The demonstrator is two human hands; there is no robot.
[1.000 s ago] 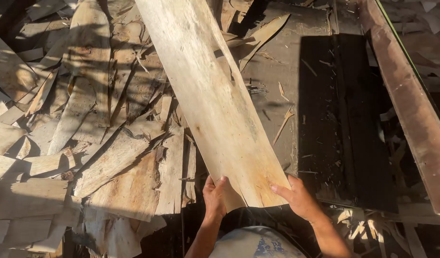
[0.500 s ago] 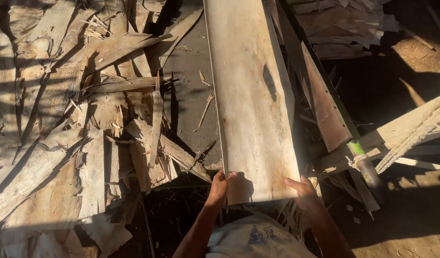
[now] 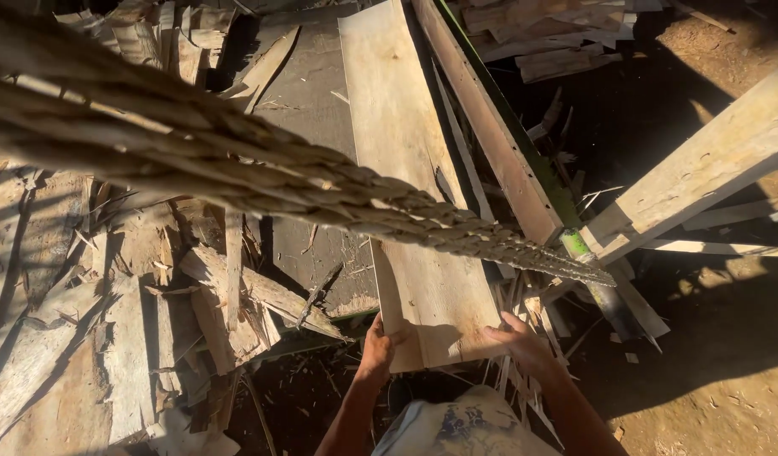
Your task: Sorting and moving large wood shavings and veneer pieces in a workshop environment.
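Note:
A long pale wooden board (image 3: 406, 160) runs from the top of the view down to me. My left hand (image 3: 377, 348) grips its near left corner. My right hand (image 3: 516, 339) holds its near right edge, fingers on top. The board lies over a dark flat panel (image 3: 309, 110), beside a reddish beam (image 3: 490, 135) on its right. A thick braided rope (image 3: 237, 169) crosses the view diagonally above the board, hiding part of it.
Piles of broken wood strips and scraps (image 3: 110, 304) lie to the left. A pale timber (image 3: 701, 160) slants at the right over a green-marked pipe (image 3: 587, 262). Bare dirt ground (image 3: 710, 355) shows at the lower right.
The board has swung from a slant to pointing straight away, and its near end has come lower. The view has turned right, and the rope has come into sight.

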